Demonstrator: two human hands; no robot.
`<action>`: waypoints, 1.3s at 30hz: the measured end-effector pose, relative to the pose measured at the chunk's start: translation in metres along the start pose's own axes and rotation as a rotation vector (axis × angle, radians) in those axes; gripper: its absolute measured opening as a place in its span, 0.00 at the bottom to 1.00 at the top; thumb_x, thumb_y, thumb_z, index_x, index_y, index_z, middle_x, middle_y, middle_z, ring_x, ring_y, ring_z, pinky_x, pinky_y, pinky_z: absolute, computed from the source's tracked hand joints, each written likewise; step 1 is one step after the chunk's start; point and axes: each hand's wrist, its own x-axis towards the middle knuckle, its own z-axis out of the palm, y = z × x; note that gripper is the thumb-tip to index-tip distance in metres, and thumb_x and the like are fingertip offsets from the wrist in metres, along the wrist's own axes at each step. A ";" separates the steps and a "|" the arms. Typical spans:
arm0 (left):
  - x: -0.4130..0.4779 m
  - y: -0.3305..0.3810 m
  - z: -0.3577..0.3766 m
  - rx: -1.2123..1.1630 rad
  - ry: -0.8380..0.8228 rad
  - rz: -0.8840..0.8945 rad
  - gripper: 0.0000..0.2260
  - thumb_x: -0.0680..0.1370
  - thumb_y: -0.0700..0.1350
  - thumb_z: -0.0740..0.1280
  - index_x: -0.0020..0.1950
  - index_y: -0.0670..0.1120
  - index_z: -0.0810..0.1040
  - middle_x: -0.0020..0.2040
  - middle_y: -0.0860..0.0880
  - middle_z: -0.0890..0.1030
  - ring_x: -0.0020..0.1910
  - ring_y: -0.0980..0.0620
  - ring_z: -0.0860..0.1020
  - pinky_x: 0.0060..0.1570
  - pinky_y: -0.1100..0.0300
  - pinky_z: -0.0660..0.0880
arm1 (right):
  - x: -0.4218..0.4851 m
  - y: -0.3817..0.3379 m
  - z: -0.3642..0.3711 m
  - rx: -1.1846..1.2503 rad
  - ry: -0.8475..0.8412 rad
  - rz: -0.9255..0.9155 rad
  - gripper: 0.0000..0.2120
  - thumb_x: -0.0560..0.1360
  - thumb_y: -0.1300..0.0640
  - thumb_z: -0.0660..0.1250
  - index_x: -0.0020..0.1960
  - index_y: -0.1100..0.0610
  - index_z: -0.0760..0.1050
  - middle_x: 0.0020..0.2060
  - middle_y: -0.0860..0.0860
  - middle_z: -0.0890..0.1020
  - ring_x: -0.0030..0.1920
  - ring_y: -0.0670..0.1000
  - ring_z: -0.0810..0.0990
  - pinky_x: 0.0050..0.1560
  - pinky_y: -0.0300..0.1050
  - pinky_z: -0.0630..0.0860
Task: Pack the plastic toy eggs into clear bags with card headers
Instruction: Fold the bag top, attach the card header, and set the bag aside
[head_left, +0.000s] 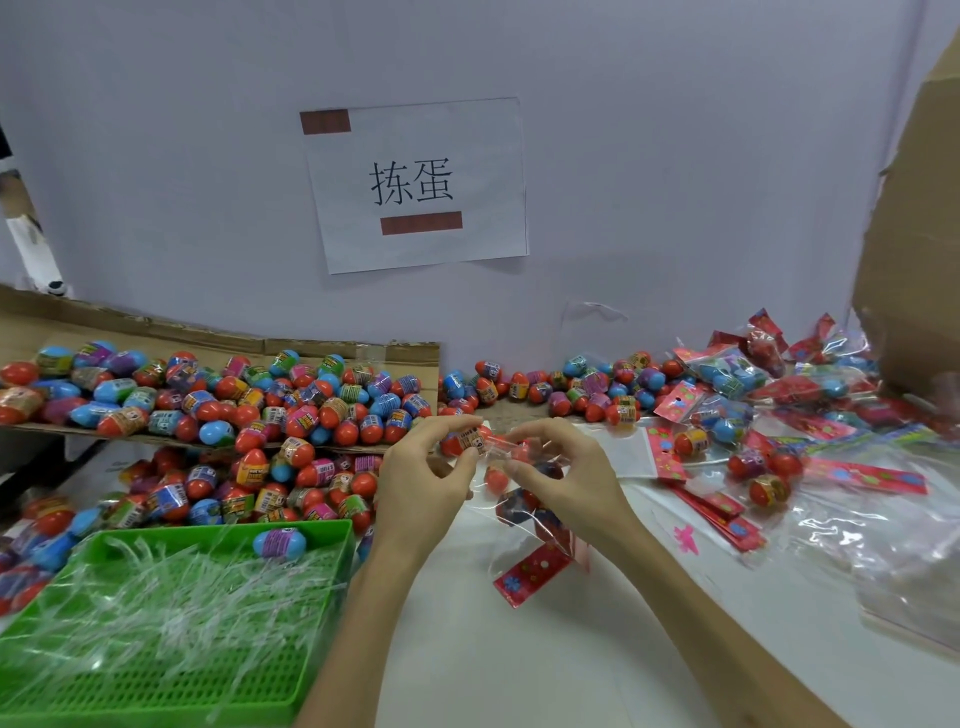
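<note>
Egg (464, 441), red with printed band; clear bag (521, 526)

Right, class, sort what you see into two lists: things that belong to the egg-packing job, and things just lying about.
Belongs to the job: left hand pinching an egg; right hand pinching the clear bag; its red card header; loose eggs; filled bags; spare headers.

Lying about: wall sign; green basket of plastic strips; cardboard box.

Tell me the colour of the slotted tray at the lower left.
Bright green tray, clearest in the head view.
</note>
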 end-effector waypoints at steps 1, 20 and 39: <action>0.000 -0.001 0.000 -0.004 -0.008 0.003 0.17 0.79 0.36 0.71 0.59 0.58 0.82 0.58 0.56 0.83 0.38 0.50 0.84 0.36 0.62 0.81 | 0.000 0.000 0.000 -0.007 -0.005 -0.001 0.11 0.74 0.54 0.77 0.53 0.43 0.81 0.51 0.38 0.80 0.50 0.37 0.77 0.46 0.24 0.73; -0.001 0.001 0.006 -0.056 -0.074 -0.010 0.13 0.81 0.33 0.68 0.58 0.48 0.85 0.58 0.54 0.80 0.37 0.52 0.82 0.38 0.61 0.80 | -0.003 -0.004 0.003 0.156 -0.136 0.090 0.14 0.74 0.39 0.69 0.50 0.48 0.76 0.39 0.42 0.79 0.40 0.41 0.77 0.44 0.37 0.76; -0.003 0.003 0.008 -0.047 -0.014 0.046 0.10 0.81 0.35 0.70 0.55 0.48 0.85 0.56 0.58 0.80 0.38 0.53 0.84 0.35 0.66 0.78 | -0.001 -0.009 0.002 0.132 -0.071 0.265 0.10 0.80 0.59 0.67 0.39 0.55 0.80 0.47 0.55 0.80 0.50 0.52 0.81 0.51 0.42 0.79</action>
